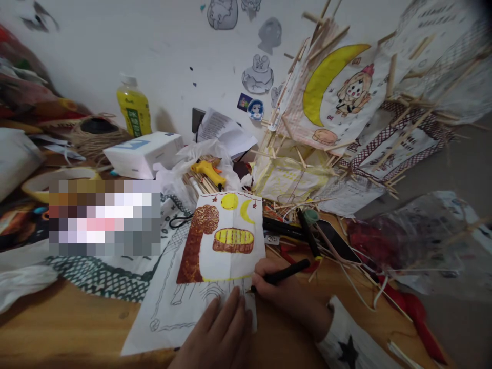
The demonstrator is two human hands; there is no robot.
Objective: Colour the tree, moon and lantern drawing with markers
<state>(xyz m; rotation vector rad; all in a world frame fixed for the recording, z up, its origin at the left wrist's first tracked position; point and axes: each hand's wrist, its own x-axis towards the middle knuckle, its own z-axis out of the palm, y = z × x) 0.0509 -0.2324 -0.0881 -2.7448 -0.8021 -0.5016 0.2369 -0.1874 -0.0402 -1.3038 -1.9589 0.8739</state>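
My right hand (279, 289) grips a black pen (288, 271). Its tip points down at the right side of a white sheet with dark line drawings (180, 312), including a wavy border; I cannot tell whether it touches. Lying flat with fingers stretched, my left hand (223, 328) rests on the lower part of that sheet. Over the sheet's upper part is a coloured drawing (219, 266) with a brown tree, a yellow sun, a yellow moon and a yellow and brown round shape. Whether the two are separate papers is hard to tell.
Behind the drawing are a yellow glue gun (209, 171), a white box (144, 154), a bottle (134, 107) and a twine roll (98, 136). Stick-framed paper lanterns (330, 92) stand right. A phone (338, 241) lies among sticks; a patterned sheet (103, 279) lies left.
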